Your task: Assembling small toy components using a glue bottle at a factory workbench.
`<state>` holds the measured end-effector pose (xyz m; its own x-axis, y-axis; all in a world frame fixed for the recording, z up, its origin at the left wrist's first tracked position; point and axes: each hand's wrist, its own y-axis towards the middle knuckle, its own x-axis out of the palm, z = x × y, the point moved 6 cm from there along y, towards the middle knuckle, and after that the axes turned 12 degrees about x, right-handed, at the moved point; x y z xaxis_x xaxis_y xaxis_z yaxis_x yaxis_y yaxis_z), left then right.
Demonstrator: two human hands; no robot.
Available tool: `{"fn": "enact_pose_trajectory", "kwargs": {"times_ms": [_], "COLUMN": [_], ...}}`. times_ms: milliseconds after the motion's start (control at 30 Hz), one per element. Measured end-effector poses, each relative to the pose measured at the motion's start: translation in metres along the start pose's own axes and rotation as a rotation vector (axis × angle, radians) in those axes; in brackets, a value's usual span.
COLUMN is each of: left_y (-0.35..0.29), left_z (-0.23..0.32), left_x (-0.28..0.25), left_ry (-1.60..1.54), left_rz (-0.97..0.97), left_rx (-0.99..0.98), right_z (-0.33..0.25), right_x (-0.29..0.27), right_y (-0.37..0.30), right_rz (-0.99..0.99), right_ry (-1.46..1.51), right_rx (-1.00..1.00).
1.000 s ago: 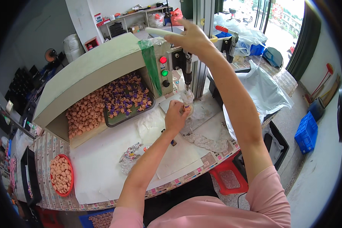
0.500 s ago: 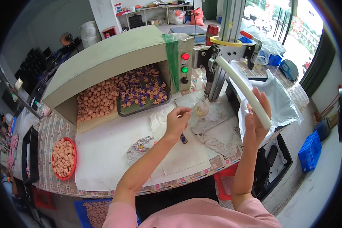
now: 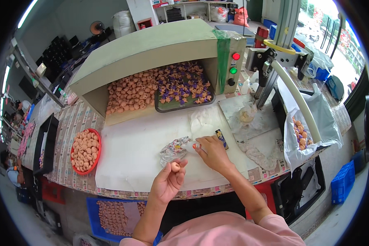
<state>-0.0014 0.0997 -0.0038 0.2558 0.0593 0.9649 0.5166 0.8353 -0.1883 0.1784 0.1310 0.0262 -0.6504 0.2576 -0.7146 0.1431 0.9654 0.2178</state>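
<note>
My left hand [image 3: 168,180] is closed around a small peach-coloured hollow doll-head piece [image 3: 175,167], held at the fingertips above the front of the white sheet [image 3: 131,160]. My right hand [image 3: 215,153] reaches down onto the sheet, its fingers closed on a small white-and-orange bottle [image 3: 195,146], which is partly hidden by them. Just left of that bottle lies a crumpled clear plastic bag [image 3: 174,149] with coloured print. Beyond my right hand rests a dark blue and yellow tube-like item [image 3: 222,138].
A red basket [image 3: 97,151] of peach-coloured pieces stands at left. Under a beige hooded machine [image 3: 143,45] sit more pieces and a dark tray [image 3: 184,107] of purple-and-orange parts. At right are a lever press with a pale handle [image 3: 299,100] and a plastic-lined bin [image 3: 330,127].
My right hand has left the press handle and come down to the bottle. My left hand has moved back toward me and now holds a doll-head piece. The view has shifted.
</note>
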Motion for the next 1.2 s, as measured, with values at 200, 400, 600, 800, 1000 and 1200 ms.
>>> {"fn": "enact_pose_trajectory", "kwargs": {"times_ms": [200,400,600,800,1000,1200], "left_y": [-0.017,-0.006,0.003,0.014,0.018,0.018], "left_z": [0.018,0.018,-0.001,-0.016,-0.018,-0.016], "left_x": [-0.030,-0.037,-0.046,-0.048,-0.055,-0.058], "left_ry": [0.036,0.169,0.167,0.267,0.292,0.299], "left_rz": [-0.083,0.036,0.048,0.019,0.048,0.041], "left_rx": [0.135,0.163,0.097,0.125,0.126,0.114], "right_z": [-0.012,-0.003,0.000,-0.003,-0.007,-0.006], "right_x": [0.021,0.007,-0.015,-0.026,-0.025,-0.020], "right_y": [-0.004,-0.036,-0.073,-0.082,-0.084,-0.085], "right_rz": [-0.121,-0.118,-0.088,0.170,0.199,0.196], "right_ry": [0.015,0.411,0.752,0.564,0.458,0.415], "right_rx": [0.050,0.153,0.469,0.142,0.102,0.085]}}
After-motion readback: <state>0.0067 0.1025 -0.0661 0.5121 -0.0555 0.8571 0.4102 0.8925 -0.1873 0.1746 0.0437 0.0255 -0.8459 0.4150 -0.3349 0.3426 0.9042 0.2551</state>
